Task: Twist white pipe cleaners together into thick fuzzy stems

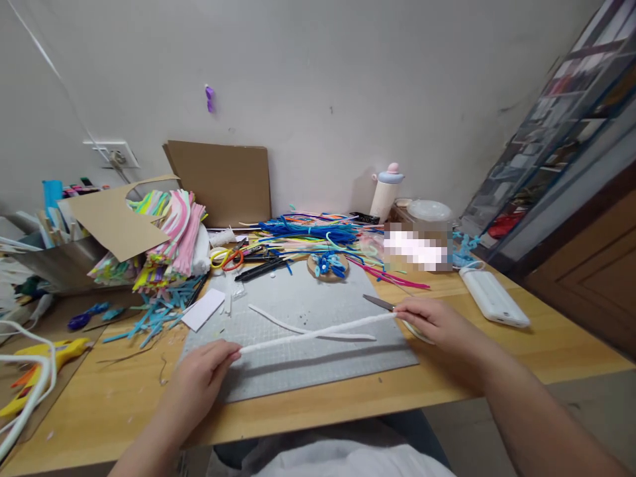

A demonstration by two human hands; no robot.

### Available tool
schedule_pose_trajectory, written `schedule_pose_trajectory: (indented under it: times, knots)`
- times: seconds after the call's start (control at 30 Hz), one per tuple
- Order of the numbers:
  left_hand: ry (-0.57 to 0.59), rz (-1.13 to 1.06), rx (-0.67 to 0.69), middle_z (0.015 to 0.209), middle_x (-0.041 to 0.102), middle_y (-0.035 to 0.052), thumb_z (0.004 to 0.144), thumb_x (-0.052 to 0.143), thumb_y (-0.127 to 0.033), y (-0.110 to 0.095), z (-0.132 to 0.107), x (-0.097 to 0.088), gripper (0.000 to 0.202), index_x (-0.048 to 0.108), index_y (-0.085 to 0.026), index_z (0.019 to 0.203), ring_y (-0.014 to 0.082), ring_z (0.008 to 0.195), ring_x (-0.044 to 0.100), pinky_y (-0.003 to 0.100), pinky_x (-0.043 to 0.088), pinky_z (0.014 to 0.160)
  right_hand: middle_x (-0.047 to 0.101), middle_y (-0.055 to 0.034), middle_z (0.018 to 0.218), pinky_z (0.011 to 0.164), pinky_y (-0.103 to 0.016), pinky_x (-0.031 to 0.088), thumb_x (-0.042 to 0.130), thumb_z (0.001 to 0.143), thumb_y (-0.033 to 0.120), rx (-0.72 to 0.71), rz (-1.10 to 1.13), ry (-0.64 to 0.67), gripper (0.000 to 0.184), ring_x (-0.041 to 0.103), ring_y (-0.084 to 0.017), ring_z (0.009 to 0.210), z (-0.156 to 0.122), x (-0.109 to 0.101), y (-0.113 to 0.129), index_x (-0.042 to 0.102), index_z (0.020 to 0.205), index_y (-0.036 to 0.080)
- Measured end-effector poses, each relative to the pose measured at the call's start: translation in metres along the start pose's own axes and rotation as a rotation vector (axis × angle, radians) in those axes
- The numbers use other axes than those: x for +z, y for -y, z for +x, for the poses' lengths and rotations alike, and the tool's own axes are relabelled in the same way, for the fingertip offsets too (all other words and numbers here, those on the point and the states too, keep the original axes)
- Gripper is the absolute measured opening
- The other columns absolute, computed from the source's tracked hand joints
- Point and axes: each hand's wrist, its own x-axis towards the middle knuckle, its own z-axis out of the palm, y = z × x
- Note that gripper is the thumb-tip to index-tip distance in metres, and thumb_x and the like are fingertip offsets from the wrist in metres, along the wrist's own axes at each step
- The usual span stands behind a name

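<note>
Stretched nearly straight between my hands is a white pipe cleaner, held above the grey cutting mat. My left hand pinches its left end. My right hand is closed on its right end, over the mat's right edge. A pair of scissors shows beside and partly behind the right hand, its middle hidden; whether the hand touches it I cannot tell. Another white pipe cleaner, slightly bent, lies on the mat below the held one. Farther back, a round wooden disc carries blue pipe-cleaner shapes.
Loose coloured pipe cleaners spread along the wall. Bundled ones stand at left beside cardboard. A yellow glue gun lies far left. Black pens, a white card, a bottle and a white power bank surround the mat.
</note>
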Motion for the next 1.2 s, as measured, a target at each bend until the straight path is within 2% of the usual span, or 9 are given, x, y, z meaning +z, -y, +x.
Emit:
schedule_pose_trajectory:
  times: [0.2,0.37,0.47,0.6,0.73,0.87,0.93,1.13,1.2]
  knots:
    - [0.033,0.049,0.086,0.096,0.069,0.0044,0.091,0.04,-0.03,-0.001,0.052,-0.012,0.026,0.063,-0.022,0.099,0.0193,0.09,0.061,0.03,0.045,0.08,0.065,-0.0033,0.076,0.063,-0.026,0.039,0.038,0.089,0.042,0.089,-0.186,-0.024,0.034,0.057,-0.018,0.071,0.031,-0.002,-0.01,0.061,0.076,0.02]
    - [0.138,0.112,0.171,0.091,0.07,0.0045,0.089,0.042,-0.026,0.005,0.105,-0.011,0.024,0.065,-0.021,0.093,0.0202,0.087,0.061,0.033,0.044,0.08,0.062,-0.0032,0.07,0.06,-0.026,0.039,0.036,0.09,0.042,0.117,-0.25,0.133,0.038,0.056,-0.017,0.066,0.041,-0.009,-0.028,0.059,0.07,0.02]
    - [0.112,0.176,0.187,0.097,0.068,0.0061,0.087,0.045,-0.025,0.006,0.121,-0.004,0.022,0.065,-0.02,0.095,0.0224,0.092,0.06,0.038,0.043,0.084,0.066,-0.007,0.088,0.07,-0.03,0.044,0.037,0.089,0.044,0.102,-0.282,0.089,0.036,0.059,-0.021,0.082,0.042,-0.01,-0.037,0.064,0.084,0.02]
    - [0.008,0.224,0.175,0.118,0.059,0.0088,0.084,0.051,-0.026,-0.003,0.121,0.01,0.026,0.061,-0.022,0.108,0.0263,0.109,0.052,0.045,0.039,0.092,0.061,-0.0105,0.113,0.085,-0.04,0.043,0.044,0.085,0.047,0.134,-0.368,-0.111,0.037,0.056,-0.027,0.101,0.033,-0.015,-0.042,0.061,0.107,0.021]
    - [0.103,0.17,0.258,0.138,0.045,0.0048,0.087,0.049,-0.028,-0.012,0.111,0.021,0.034,0.054,-0.029,0.12,0.0251,0.123,0.042,0.047,0.036,0.099,0.065,-0.0087,0.096,0.077,-0.037,0.047,0.048,0.083,0.044,0.161,-0.312,0.025,0.027,0.06,-0.025,0.088,0.008,-0.014,-0.045,0.065,0.087,0.023]
    - [0.26,0.084,0.336,0.143,0.04,0.0011,0.089,0.045,-0.028,-0.009,0.107,0.025,0.041,0.044,-0.035,0.13,0.0228,0.13,0.037,0.046,0.035,0.103,0.061,-0.0087,0.114,0.088,-0.038,0.045,0.056,0.077,0.034,0.202,-0.239,0.0,0.033,0.057,-0.027,0.103,-0.015,-0.003,-0.054,0.06,0.108,0.026]
    - [0.272,0.052,0.336,0.142,0.04,0.0014,0.09,0.045,-0.028,-0.005,0.108,0.025,0.044,0.042,-0.035,0.132,0.023,0.129,0.038,0.046,0.035,0.104,0.061,-0.0087,0.116,0.091,-0.039,0.044,0.053,0.078,0.032,0.241,-0.194,0.025,0.032,0.056,-0.027,0.105,-0.021,-0.003,-0.057,0.06,0.108,0.027]
    - [0.262,0.063,0.339,0.143,0.038,0.0,0.09,0.045,-0.028,-0.001,0.108,0.028,0.044,0.04,-0.038,0.133,0.0228,0.13,0.037,0.047,0.036,0.104,0.065,-0.0019,0.1,0.081,-0.033,0.049,0.053,0.071,0.021,0.384,0.0,0.325,0.031,0.06,-0.025,0.095,-0.021,-0.026,-0.052,0.061,0.094,0.04]
    - [0.267,0.074,0.347,0.143,0.038,-0.0007,0.09,0.045,-0.028,0.0,0.109,0.029,0.043,0.042,-0.04,0.131,0.023,0.13,0.038,0.047,0.037,0.103,0.066,-0.0005,0.096,0.078,-0.03,0.05,0.056,0.069,0.022,0.417,-0.022,0.331,0.029,0.061,-0.024,0.091,-0.011,-0.032,-0.045,0.062,0.091,0.039]
